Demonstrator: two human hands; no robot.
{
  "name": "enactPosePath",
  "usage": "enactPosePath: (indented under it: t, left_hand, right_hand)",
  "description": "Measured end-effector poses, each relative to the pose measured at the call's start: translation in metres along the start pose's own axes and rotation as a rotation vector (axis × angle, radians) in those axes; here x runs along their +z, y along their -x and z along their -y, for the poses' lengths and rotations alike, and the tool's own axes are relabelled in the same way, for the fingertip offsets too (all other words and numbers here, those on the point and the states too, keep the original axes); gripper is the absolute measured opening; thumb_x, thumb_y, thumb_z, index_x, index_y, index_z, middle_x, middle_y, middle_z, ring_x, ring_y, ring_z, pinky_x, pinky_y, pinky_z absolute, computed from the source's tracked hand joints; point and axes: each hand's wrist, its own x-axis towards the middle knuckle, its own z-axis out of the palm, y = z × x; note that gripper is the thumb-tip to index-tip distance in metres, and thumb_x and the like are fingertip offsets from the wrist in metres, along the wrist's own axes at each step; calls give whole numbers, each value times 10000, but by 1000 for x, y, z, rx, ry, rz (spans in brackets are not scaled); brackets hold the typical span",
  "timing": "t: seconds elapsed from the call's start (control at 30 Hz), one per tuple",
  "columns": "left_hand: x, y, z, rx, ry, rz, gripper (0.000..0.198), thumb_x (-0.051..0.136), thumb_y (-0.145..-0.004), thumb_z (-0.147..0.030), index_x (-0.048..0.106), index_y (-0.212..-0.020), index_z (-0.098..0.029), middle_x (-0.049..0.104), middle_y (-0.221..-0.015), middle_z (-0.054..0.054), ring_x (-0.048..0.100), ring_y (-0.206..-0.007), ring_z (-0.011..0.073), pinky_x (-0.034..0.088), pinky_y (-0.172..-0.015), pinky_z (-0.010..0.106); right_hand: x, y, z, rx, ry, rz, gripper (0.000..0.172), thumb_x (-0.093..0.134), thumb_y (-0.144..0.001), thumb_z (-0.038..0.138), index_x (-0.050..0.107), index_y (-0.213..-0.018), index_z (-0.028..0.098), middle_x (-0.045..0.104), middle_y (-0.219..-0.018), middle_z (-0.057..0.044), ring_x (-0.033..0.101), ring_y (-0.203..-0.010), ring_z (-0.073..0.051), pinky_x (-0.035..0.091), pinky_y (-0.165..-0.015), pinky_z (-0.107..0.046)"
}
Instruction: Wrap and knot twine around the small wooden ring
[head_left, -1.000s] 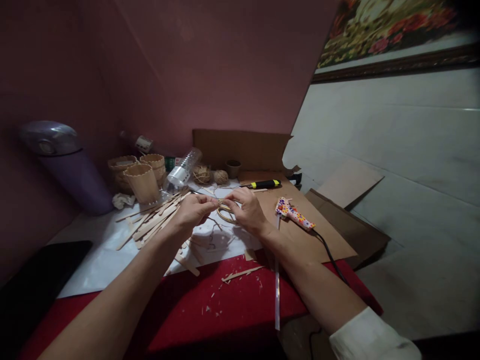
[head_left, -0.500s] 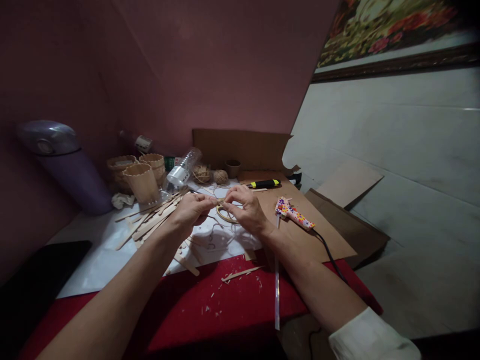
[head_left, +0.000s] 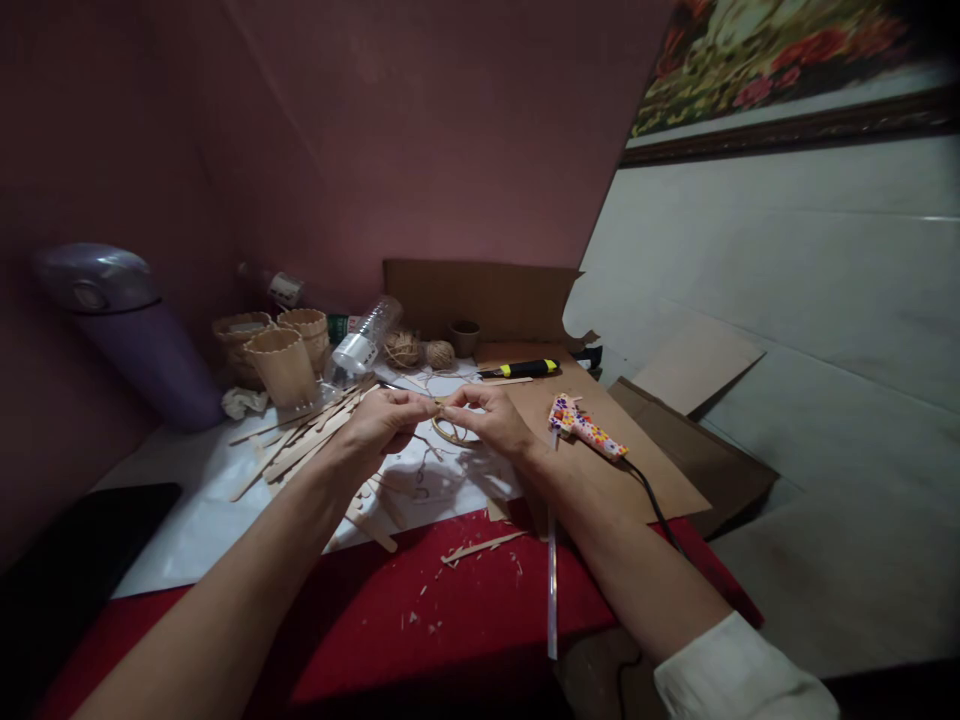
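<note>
My left hand [head_left: 382,422] and my right hand [head_left: 491,420] meet over the white sheet [head_left: 195,500], fingers pinched together. Between them they hold a small tan ring [head_left: 450,432] wrapped in twine; both hands grip its top edge. A thin strand of twine [head_left: 424,475] trails down from it onto the sheet. A pile of flat wooden sticks [head_left: 300,445] lies just left of my left hand. A floral-patterned glue gun [head_left: 585,428] rests on brown cardboard [head_left: 637,470] right of my right hand.
Stick-built cups [head_left: 285,365] stand at the back left beside a purple flask [head_left: 135,330]. Twine balls [head_left: 420,350], a clear plastic bottle [head_left: 364,340] and a yellow-black cutter [head_left: 521,369] lie behind. A glue stick [head_left: 552,570] and wood chips lie on the red cloth [head_left: 450,620]. A dark flat object [head_left: 67,560] lies at left.
My right hand has shifted slightly upward and its fingers have drawn closer to my left hand's fingers on the ring. Everything else is unmoved.
</note>
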Motion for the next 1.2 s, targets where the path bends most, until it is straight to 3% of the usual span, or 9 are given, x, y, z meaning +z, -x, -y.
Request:
enactPosePath:
  t: [0.23, 0.47, 0.6, 0.7, 0.8, 0.93, 1.1, 1.2]
  left_hand:
    - [-2, -2, 0, -33, 74, -30, 213, 730, -611, -274, 580, -631, -125, 261, -411, -101, 163, -350, 12, 78, -360, 195]
    - [0, 1, -2, -130, 122, -30, 220, 730, -598, -207, 521, -588, -139, 250, -433, -103, 149, -357, 7, 52, -358, 180]
    - [-1, 0, -3, -166, 257, 22, 273, 722, -596, -175, 455, -548, -154, 222, -425, -112, 129, -352, 2, 63, -348, 172]
    - [-3, -1, -2, -169, 329, -5, 233, 704, -599, -139, 475, -558, -144, 225, -410, -114, 123, -337, -2, 64, -337, 171]
    - [-4, -3, -1, -148, 369, -34, 178, 684, -616, -128, 510, -581, -129, 228, -398, -114, 125, -323, -3, 69, -330, 169]
    - [-4, -2, 0, -133, 384, -57, 153, 679, -621, -124, 528, -596, -123, 230, -386, -117, 129, -308, -5, 67, -326, 169]
    - [-3, -3, 0, -131, 394, -93, 193, 674, -625, -131, 494, -555, -138, 230, -377, -116, 130, -297, -2, 65, -321, 173]
    - [-3, -4, 1, -131, 398, -102, 180, 667, -624, -130, 499, -560, -137, 230, -374, -116, 126, -298, -1, 68, -319, 173]
  right_hand:
    - [-1, -2, -6, 32, -94, -30, 353, 506, -833, 436, 676, -745, 140, 662, -728, -45, 575, -673, -141, 434, -662, -271]
    - [-4, -3, -6, -192, 213, -178, 291, 501, -874, 382, 704, -821, 181, 677, -876, -58, 574, -885, -173, 406, -837, -309]
    - [-4, -7, -20, -92, 290, -153, 358, 423, -910, 369, 670, -753, 165, 651, -800, -54, 563, -791, -163, 412, -753, -288]
    - [-4, -9, -27, 5, 377, -188, 354, 402, -913, 346, 657, -753, 160, 635, -807, -69, 552, -837, -184, 408, -771, -300]
    - [-4, -8, -27, 89, 430, -305, 241, 470, -873, 296, 663, -888, 152, 619, -945, -101, 550, -929, -201, 409, -843, -312]
    - [-3, -5, -26, 160, 480, -370, 282, 508, -843, 280, 614, -1078, 166, 564, -1101, -125, 557, -968, -216, 417, -883, -346]
    - [-5, -4, -23, 207, 621, -448, 166, 549, -818, 289, 664, -872, 182, 561, -1101, -131, 492, -1062, -290, 374, -919, -456]
    - [-3, -2, -11, 6, 566, -538, 116, 572, -807, 259, 643, -765, 178, 554, -1081, -126, 492, -1052, -264, 373, -927, -437]
